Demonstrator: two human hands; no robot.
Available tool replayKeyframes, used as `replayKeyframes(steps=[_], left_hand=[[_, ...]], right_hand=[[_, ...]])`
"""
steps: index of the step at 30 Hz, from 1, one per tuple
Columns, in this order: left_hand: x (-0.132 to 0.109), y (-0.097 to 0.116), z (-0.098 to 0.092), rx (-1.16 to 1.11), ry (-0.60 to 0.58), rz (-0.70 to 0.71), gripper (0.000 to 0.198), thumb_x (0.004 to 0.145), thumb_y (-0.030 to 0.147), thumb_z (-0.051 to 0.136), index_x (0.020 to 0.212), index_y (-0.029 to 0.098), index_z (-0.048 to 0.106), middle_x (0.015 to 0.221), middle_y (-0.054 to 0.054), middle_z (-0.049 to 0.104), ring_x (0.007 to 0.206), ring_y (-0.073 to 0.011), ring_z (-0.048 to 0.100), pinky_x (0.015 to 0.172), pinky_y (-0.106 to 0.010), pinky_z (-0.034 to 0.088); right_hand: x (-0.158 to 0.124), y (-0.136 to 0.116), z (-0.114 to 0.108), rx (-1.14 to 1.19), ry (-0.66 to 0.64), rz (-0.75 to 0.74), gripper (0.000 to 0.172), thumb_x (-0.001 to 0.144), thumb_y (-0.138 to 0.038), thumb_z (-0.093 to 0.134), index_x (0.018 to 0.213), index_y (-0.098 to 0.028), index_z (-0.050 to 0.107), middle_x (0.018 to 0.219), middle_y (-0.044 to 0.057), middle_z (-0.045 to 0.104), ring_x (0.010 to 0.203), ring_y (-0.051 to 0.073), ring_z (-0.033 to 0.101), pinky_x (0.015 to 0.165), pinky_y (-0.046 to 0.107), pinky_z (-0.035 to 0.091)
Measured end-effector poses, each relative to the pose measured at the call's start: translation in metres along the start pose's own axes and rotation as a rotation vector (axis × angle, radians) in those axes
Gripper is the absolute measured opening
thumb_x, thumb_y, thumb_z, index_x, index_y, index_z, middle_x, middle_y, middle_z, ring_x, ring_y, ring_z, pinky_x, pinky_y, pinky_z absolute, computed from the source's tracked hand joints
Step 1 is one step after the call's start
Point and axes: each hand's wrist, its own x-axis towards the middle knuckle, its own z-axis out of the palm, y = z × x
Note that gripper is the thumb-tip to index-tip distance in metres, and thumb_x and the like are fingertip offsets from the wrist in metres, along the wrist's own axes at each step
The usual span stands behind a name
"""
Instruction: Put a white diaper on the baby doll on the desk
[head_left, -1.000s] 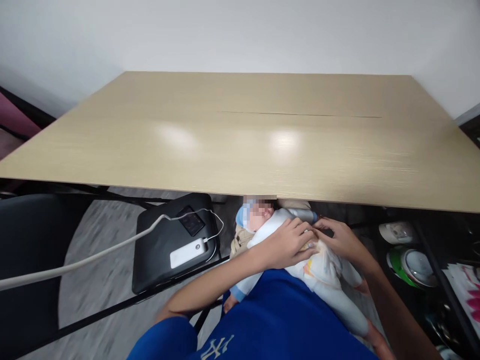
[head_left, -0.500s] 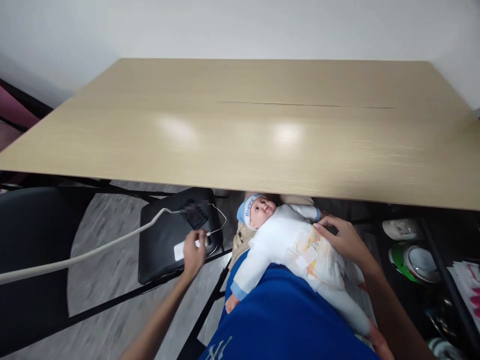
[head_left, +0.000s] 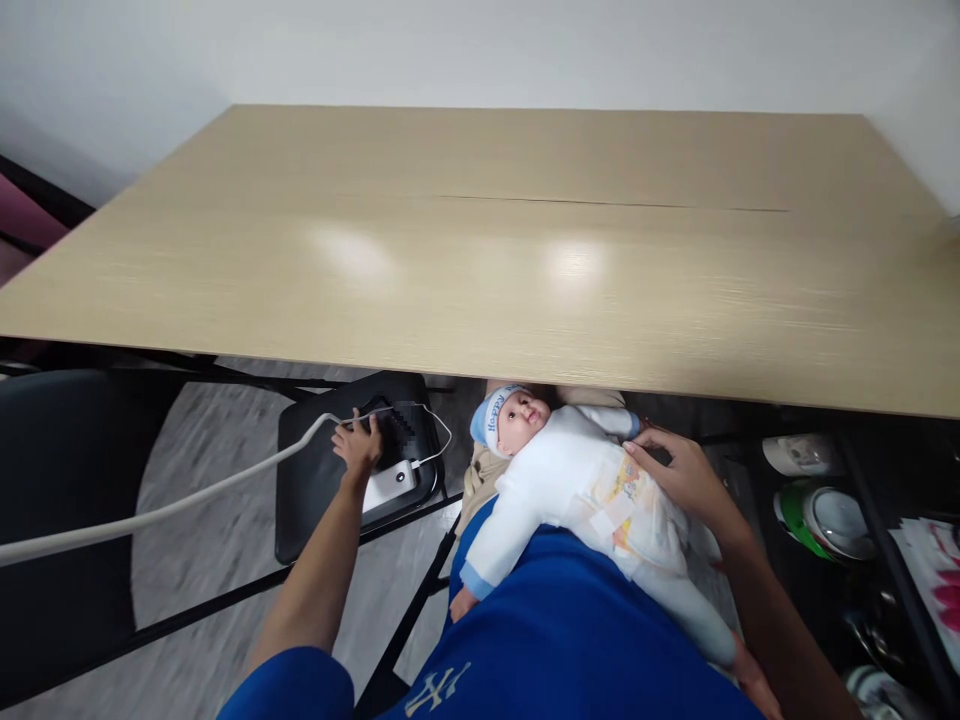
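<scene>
A baby doll (head_left: 555, 465) in a white outfit, a printed diaper and a blue-and-white cap lies face up across my lap. My right hand (head_left: 675, 470) is at the doll's far side, thumb and fingers curled in by its hand and the diaper's edge. On the black chair seat (head_left: 311, 510) to the left, my left hand (head_left: 358, 445) has its fingers spread at a dark, partly blurred device (head_left: 391, 440). A thick pale cable runs to that device. Just below lies a white power bank (head_left: 390, 484) with a thin white cord plugged into it.
A light wooden table (head_left: 480, 290) spans the view in front, its near edge above the doll's head. Another black chair (head_left: 67, 520) stands at far left. Cans (head_left: 838, 522) and printed packs (head_left: 930, 570) sit on a dark shelf at right.
My left hand has let go of the white power bank and moved up and left to the dark device, its fingers now spread. My right hand stays by the doll.
</scene>
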Motion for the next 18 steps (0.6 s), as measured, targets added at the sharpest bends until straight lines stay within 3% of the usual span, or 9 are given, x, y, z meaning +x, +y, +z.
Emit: replayKeyframes(steps=[3,11,18], left_hand=[[-0.008,0.000,0.007,0.010,0.009,0.031,0.068,0.115,0.049,0.039,0.170,0.010,0.048,0.168,-0.032,0.044,0.157,-0.0494,0.042,0.126,-0.066,0.037],[-0.047,-0.003,0.019,-0.018,0.052,0.081,0.067,0.114,0.048,0.038,0.172,0.015,0.046,0.168,-0.028,0.047,0.153,-0.0469,0.046,0.126,-0.065,0.037],[-0.059,0.001,0.019,-0.038,0.072,0.092,0.069,0.114,0.048,0.038,0.174,0.014,0.041,0.169,-0.029,0.047,0.151,-0.0472,0.048,0.125,-0.066,0.037]], right_hand=[[-0.001,0.001,0.000,-0.008,0.007,0.000,0.038,0.100,-0.056,0.063,0.085,-0.025,0.078,0.089,0.005,0.082,0.087,0.028,0.075,0.078,0.037,0.051],[0.001,0.000,0.001,-0.020,0.025,-0.014,0.038,0.100,-0.057,0.063,0.083,-0.025,0.076,0.088,0.005,0.081,0.087,0.028,0.076,0.078,0.037,0.052],[0.001,0.003,0.003,-0.002,0.026,-0.010,0.037,0.100,-0.057,0.063,0.087,-0.025,0.077,0.092,0.007,0.083,0.091,0.030,0.077,0.081,0.040,0.053]])
